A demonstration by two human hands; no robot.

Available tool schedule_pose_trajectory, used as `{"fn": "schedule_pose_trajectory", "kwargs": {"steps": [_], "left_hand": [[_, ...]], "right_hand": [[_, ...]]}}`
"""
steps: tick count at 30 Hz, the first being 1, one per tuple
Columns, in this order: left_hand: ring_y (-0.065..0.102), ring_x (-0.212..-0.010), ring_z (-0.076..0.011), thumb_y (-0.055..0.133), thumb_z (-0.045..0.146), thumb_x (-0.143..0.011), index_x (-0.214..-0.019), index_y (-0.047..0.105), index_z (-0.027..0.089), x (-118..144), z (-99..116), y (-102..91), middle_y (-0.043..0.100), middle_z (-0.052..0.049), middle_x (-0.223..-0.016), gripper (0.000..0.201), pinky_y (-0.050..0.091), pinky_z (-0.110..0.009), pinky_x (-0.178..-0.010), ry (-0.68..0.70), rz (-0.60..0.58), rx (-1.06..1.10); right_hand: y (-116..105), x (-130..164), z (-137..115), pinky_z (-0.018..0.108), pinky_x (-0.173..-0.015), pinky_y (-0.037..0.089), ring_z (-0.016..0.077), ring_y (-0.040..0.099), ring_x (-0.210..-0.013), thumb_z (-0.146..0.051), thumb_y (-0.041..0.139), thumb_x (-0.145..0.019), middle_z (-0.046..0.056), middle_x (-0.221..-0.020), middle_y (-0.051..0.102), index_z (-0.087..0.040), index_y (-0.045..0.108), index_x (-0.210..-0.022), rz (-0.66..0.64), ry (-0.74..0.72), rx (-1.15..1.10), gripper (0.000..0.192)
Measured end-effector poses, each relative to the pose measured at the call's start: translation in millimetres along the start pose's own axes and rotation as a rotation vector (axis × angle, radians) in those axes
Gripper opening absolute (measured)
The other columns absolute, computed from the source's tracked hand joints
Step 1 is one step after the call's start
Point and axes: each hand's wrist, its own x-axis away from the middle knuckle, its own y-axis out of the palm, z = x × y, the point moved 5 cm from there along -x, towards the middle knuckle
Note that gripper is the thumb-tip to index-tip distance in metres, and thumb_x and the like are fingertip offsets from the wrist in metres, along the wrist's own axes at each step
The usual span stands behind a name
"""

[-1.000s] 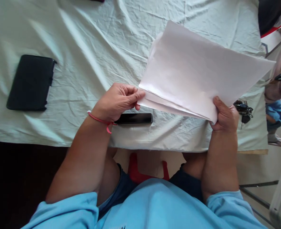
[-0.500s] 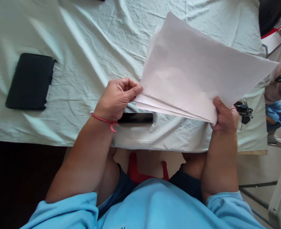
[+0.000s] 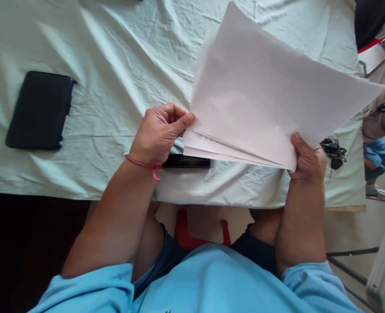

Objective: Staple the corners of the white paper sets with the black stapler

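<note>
Head view: sheaf of papers (image 3: pixel 260 100) grasped at its near corners, left hand (image 3: pixel 158 132) fingers (image 3: pixel 182 124) pinching one, right hand (image 3: pixel 308 161) clenched on other; black phone (image 3: pixel 187 161) just below left fingers on bench (image 3: pixel 114 65).

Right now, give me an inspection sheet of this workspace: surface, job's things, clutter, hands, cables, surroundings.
Surface: table under a wrinkled pale green cloth.
Job's things: stack of white paper sheets, held above the table, its near-left corner fanned apart.
Clutter: black phone partly under the sheets; black case at far left; bunch of keys by the right edge.
Hands: left hand pinches the fanned corner; right hand grips the near-right corner, thumb on top.
Cables: nothing seen.
Surroundings: red stool between the knees; metal frame on the floor at right.
</note>
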Motion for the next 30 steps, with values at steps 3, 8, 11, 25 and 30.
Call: {"fn": "schedule_pose_trajectory", "kwargs": {"steps": [3, 8, 11, 25, 30], "left_hand": [[0.054, -0.068, -0.0147, 0.088, 0.049, -0.095, -0.079, 0.061, 0.027, 1, 0, -1.4, 0.058, 0.004, -0.07, 0.038, 0.049, -0.031, -0.065, 0.011, -0.004, -0.07], [0.054, -0.065, -0.0141, 0.089, 0.056, -0.1, -0.078, 0.061, 0.027, 0, -1, -1.6, 0.057, 0.003, -0.068, 0.046, 0.048, -0.029, -0.061, 0.052, -0.008, -0.058], [0.052, -0.061, -0.012, 0.094, 0.053, -0.099, -0.076, 0.063, 0.025, -2, -3, 0.1, 0.058, 0.003, -0.066, 0.047, 0.048, -0.024, -0.056, 0.039, 0.005, 0.005], [0.066, -0.068, -0.0145, 0.103, 0.039, -0.09, -0.082, 0.079, 0.021, 3, 1, 10.2, 0.073, 0.0, -0.076, 0.032, 0.055, -0.026, -0.064, -0.064, -0.076, 0.155], [0.058, -0.061, -0.0122, 0.1, 0.039, -0.09, -0.075, 0.076, 0.02, 3, -7, 8.2, 0.067, 0.001, -0.07, 0.034, 0.05, -0.025, -0.057, -0.071, -0.094, 0.168]], "right_hand": [[0, 1, 0, 0.035, -0.11, 0.073, 0.0212, 0.086, -0.112, -0.03, 0.109, -0.064, 0.003, -0.114, 0.091, -0.021, 0.085, -0.099, 0.011, 0.001, -0.01, 0.044], [0, 0, 0, 0.033, -0.108, 0.073, 0.0205, 0.085, -0.108, -0.029, 0.11, -0.063, 0.006, -0.112, 0.09, -0.018, 0.085, -0.1, 0.007, 0.003, -0.025, 0.045], [-3, -2, 2, 0.035, -0.109, 0.073, 0.0204, 0.085, -0.107, -0.031, 0.112, -0.062, 0.003, -0.11, 0.09, -0.019, 0.086, -0.101, 0.011, -0.005, -0.03, 0.048], [-6, -3, 2, 0.039, -0.112, 0.074, 0.0207, 0.086, -0.108, -0.033, 0.112, -0.063, 0.005, -0.117, 0.091, -0.018, 0.085, -0.104, 0.037, -0.024, -0.032, 0.052], [-6, -2, 1, 0.041, -0.116, 0.072, 0.0224, 0.085, -0.116, -0.034, 0.112, -0.063, 0.006, -0.119, 0.09, -0.017, 0.085, -0.106, 0.024, -0.039, -0.032, 0.054]]}}
